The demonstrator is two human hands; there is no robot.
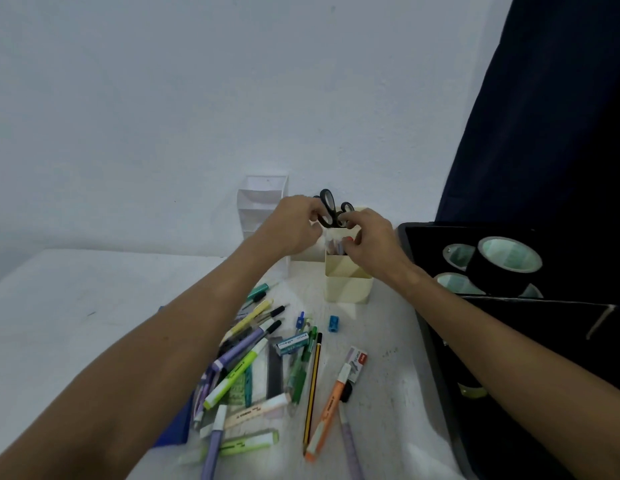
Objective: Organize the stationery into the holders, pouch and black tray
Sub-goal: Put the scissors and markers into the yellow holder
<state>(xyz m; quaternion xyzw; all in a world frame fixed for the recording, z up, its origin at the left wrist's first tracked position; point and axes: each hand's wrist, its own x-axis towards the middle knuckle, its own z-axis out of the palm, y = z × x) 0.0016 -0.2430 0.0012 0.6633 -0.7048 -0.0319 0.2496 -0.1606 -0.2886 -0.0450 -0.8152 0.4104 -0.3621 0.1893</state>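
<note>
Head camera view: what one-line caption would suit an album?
Both hands lower black scissors into a cream holder above scattered pens.

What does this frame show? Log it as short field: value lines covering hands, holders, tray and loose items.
left hand: at the black scissors handles, grip unclear
right hand: fingers curled at the scissors, over the cream holder
white holder: behind the left hand, by the wall
black tray: right, holds tape rolls
loose: pens and highlighters, blue sharpener on table
</note>
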